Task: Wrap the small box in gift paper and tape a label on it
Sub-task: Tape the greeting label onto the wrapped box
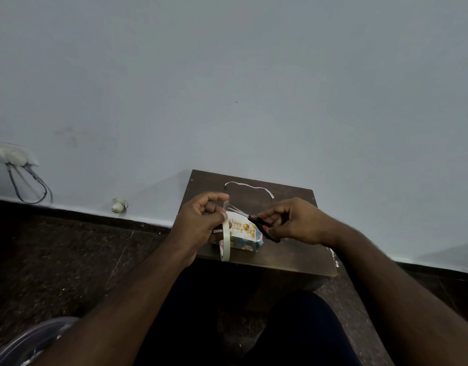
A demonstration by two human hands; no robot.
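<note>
The small box [247, 244], wrapped in blue patterned gift paper, sits on a small dark wooden table [293, 254]. A white label [241, 227] with gold "Happy Birthday" lettering and balloons lies on its top. My left hand [198, 223] holds a thin roll of tape [225, 241] upright beside the box, and a clear strip of tape [231, 207] is stretched from it. My right hand [296, 220] grips black-handled scissors [264, 228], their blades at the stretched strip above the label.
A thin white paper strip [250, 186] lies curled at the back of the table. The pale wall [227, 88] rises just behind. A socket with cables [16, 159] is at the far left. A dark floor [69, 260] surrounds the table.
</note>
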